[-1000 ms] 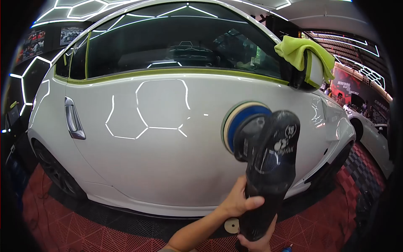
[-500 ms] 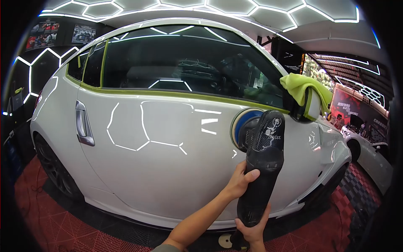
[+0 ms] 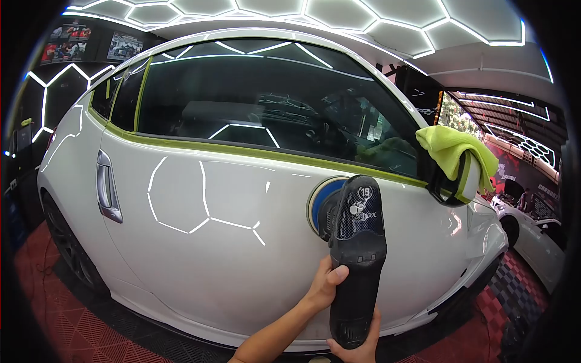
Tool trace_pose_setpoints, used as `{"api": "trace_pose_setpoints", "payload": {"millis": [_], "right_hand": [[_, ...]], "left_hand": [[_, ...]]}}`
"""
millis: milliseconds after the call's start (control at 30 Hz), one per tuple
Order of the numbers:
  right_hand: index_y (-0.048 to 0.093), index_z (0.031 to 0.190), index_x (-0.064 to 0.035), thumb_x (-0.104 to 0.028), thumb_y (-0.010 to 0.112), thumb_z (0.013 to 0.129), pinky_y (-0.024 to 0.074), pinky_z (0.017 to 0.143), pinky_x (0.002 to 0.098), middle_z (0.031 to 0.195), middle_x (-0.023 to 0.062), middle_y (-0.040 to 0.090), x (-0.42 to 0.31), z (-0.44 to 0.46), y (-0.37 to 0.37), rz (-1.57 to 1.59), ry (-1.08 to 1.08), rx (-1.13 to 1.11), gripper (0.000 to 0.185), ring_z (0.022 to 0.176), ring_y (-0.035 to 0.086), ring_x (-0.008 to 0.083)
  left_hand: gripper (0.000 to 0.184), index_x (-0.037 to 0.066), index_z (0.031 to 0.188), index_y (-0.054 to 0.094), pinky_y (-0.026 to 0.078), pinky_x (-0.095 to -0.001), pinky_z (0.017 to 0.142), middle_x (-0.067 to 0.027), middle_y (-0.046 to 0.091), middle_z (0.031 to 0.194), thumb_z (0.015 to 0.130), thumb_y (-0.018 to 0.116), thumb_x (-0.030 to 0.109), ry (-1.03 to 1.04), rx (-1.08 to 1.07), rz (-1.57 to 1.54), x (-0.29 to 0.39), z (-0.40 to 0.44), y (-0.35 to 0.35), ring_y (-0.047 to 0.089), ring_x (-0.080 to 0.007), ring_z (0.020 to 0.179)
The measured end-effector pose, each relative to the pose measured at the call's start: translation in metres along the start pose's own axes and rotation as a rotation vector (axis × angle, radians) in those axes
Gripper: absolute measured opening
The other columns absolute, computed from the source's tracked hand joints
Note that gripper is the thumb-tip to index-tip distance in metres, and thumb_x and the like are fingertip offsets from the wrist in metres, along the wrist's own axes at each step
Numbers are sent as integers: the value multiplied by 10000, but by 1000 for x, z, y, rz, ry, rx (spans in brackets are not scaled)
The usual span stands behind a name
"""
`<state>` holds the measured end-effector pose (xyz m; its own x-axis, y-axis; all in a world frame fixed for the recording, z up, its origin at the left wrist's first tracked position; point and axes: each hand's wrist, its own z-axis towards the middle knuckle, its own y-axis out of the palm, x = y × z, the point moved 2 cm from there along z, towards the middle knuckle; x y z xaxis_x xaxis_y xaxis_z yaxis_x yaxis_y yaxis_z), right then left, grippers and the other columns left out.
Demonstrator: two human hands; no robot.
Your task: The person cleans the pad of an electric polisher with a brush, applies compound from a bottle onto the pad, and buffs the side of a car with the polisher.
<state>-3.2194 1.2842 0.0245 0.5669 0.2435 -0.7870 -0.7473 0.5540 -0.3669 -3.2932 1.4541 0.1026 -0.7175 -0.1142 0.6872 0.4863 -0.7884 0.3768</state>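
A black car polisher (image 3: 357,254) is held upright in front of the white car door (image 3: 254,272). Its round blue-backed pad (image 3: 324,206) lies against the door below the window. My left hand (image 3: 325,285) wraps the polisher's body from the left, thumb on top. Lower down, my right hand (image 3: 358,346) grips the end of the handle from below. Yellow-green masking tape (image 3: 272,154) lines the window's lower edge, just above the pad. To the right, a lime cloth (image 3: 457,151) drapes over the side mirror (image 3: 451,187).
The silver door handle (image 3: 109,187) is at the left of the door. Red and black floor tiles (image 3: 85,330) lie under the car. Another pale car (image 3: 538,233) stands at the right. Hexagonal lights (image 3: 339,15) hang overhead.
The polisher, with both hands on it, has shifted left along the door. The view has also tilted slightly, so the mirror and cloth appear lower and farther right.
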Motion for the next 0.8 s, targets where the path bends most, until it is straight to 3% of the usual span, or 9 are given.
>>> {"api": "trace_pose_setpoints", "payload": {"millis": [33,100,200,333,367,533,600,733,800], "right_hand": [[274,1532,-103,-589,699,817,337,1116,478,1475,132,392,0,5,0,3,8,0,963,1323,417,268],[201,1500,-11,-95,885,647,499,948,370,1283,157,472,-19,27,-3,303,-101,-43,1097,1132,564,222],[262,1474,-8,-114,868,644,480,966,362,1243,127,519,-15,34,0,341,-20,-6,1034,1090,581,208],[260,1479,-17,-108,870,654,484,951,348,1244,121,516,0,38,-4,331,-108,-21,1030,1113,563,194],[196,1512,-26,-99,881,676,485,965,359,1287,151,482,4,37,-11,314,-88,-85,1083,1148,557,219],[198,1503,-14,-107,891,665,484,990,375,1322,177,484,34,11,-49,356,-149,-63,1091,1218,550,237],[202,1499,-9,-108,895,658,485,999,381,1332,186,485,46,4,-66,362,-198,-29,1094,1243,545,242],[203,1497,-8,-116,913,632,483,1015,392,1337,191,496,58,0,-99,393,-109,10,1124,1257,543,257],[202,1501,-11,-115,906,642,476,1022,390,1345,194,492,66,6,-112,323,-97,-11,1116,1249,546,262]], "left_hand": [[935,-64,1217,571,614,-358,744,-198,695,985,740,638,738,-8,2,1,-1,2,-1,726,-266,863],[930,-63,1215,573,620,-364,723,-202,699,989,742,637,735,-11,33,-47,-4,8,-1,729,-265,850],[925,-68,1226,568,627,-366,707,-216,697,1016,749,642,721,-37,-11,2,-16,15,-13,731,-266,833],[977,-76,1258,556,637,-358,701,-228,666,1135,750,638,754,18,-18,22,-21,16,-13,725,-267,888],[1009,-77,1273,548,640,-362,699,-223,653,1166,739,642,774,-20,-19,27,-23,16,-10,720,-276,914],[1044,-70,1295,531,632,-373,768,-194,659,1136,706,682,779,-25,8,25,-43,-3,44,720,-273,920],[818,-28,1188,601,516,-312,849,-92,660,1052,782,644,681,15,-27,32,-60,-7,63,636,-172,974],[817,-25,1201,591,507,-313,871,-92,661,1063,773,668,666,-32,-60,40,-84,2,85,629,-173,1000],[1096,-69,1333,476,620,-402,805,-198,651,1153,683,709,782,-79,-52,10,-102,11,86,709,-289,967]]}}
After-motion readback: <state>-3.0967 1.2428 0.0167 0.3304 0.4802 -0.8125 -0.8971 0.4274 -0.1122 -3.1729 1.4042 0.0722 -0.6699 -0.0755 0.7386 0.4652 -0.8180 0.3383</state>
